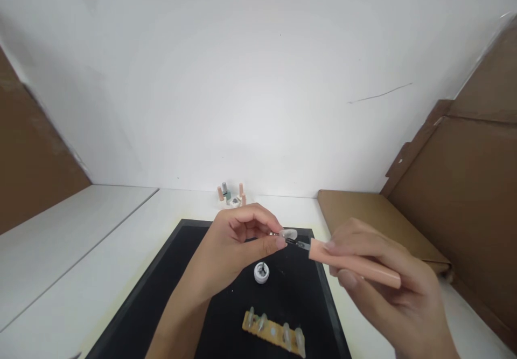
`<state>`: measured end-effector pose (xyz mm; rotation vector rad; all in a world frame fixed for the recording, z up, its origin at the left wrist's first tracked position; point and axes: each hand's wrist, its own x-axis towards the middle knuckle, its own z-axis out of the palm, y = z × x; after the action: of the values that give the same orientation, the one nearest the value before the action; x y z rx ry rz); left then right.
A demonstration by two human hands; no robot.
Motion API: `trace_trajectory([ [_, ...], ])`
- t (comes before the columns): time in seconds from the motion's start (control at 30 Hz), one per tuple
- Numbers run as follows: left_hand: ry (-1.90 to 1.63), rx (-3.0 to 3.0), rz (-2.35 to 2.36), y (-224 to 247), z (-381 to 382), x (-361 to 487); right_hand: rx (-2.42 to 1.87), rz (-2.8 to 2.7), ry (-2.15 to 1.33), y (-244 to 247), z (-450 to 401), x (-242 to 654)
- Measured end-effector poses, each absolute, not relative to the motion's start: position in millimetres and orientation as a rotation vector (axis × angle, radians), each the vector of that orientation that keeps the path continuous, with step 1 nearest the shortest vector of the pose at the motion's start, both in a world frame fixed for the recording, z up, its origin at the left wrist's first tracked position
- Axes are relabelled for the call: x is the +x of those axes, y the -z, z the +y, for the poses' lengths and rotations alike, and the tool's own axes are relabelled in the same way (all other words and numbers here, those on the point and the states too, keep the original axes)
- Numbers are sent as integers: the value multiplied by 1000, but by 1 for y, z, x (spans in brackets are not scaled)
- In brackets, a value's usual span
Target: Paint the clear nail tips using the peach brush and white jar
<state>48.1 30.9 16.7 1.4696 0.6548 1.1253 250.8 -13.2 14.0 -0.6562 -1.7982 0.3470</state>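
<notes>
My left hand (pixel 242 237) is closed, pinching a pale, translucent false nail (pixel 288 234) between thumb and index finger. My right hand (pixel 388 278) is wrapped around the long peach cap of a nail polish brush (pixel 355 264). The brush's dark tip points left and lies at the underside of the false nail, by my left thumb; whether it touches the nail I cannot tell. Below my hands, a small white pot (pixel 261 273) stands with its top uncovered and something dark inside. Closer to me lies a yellowish strip (pixel 274 333) carrying several clear false nails.
A black mat (pixel 242 305) lies under my hands on the white table (pixel 121 240). Several small polish bottles (pixel 232 194) with peach and grey caps stand at the back by the white wall. Cardboard (pixel 359 213) lies at the right, with brown panels on both sides.
</notes>
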Motion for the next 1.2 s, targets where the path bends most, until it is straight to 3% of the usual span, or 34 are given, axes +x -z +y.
trace_trajectory([
  [0.73,-1093,1459,675,-19,30,49,-761,-1878,-159,-16,-20,254],
  [1.2,-1134,1452,625,-19,32,48,-670,-1854,-258,-19,-18,247],
])
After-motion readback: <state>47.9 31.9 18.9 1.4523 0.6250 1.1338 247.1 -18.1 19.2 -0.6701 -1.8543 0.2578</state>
